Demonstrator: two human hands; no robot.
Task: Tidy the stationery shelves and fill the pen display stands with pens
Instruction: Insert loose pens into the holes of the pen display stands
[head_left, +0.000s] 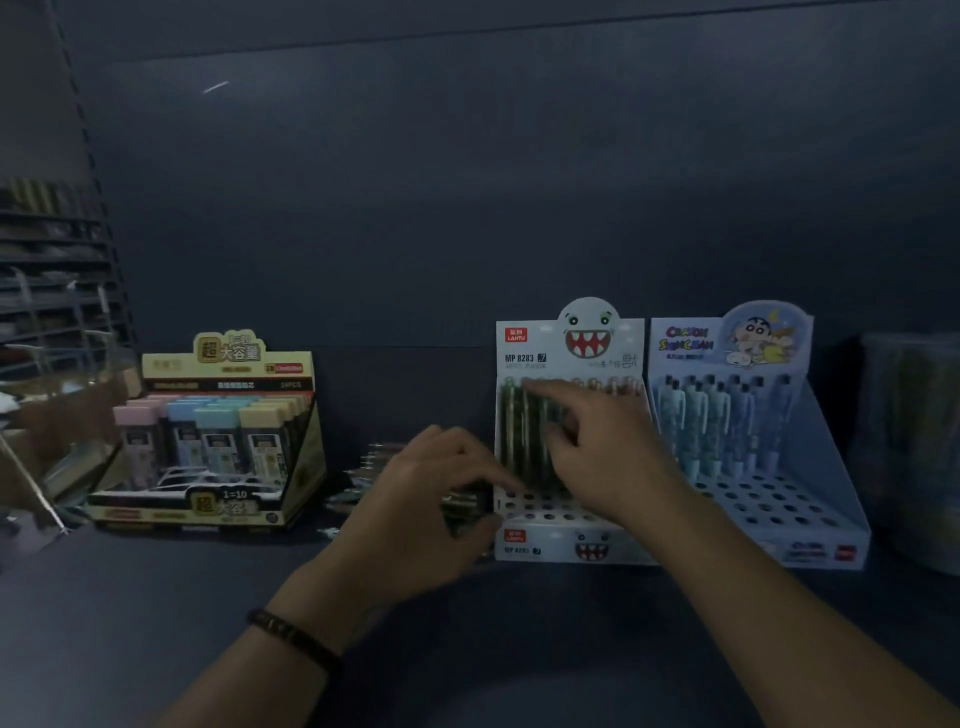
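Observation:
A white monster-face pen display stand (566, 540) stands on the dark shelf, with green pens (522, 436) upright in its back rows and bare holes in front. My right hand (608, 452) reaches over the stand, its fingers pinching a pen among the upright ones. Just left of the stand, my left hand (421, 493) grips a bundle of green pens (460, 506). A few loose pens (363, 467) lie on the shelf behind that hand.
A blue cartoon pen stand (810, 525), partly filled with blue pens, stands right of the white one. A yellow box of pencil-lead cases (218, 441) sits at the left. A dim clear container (909, 441) is at the far right, wire racks (57, 280) at far left.

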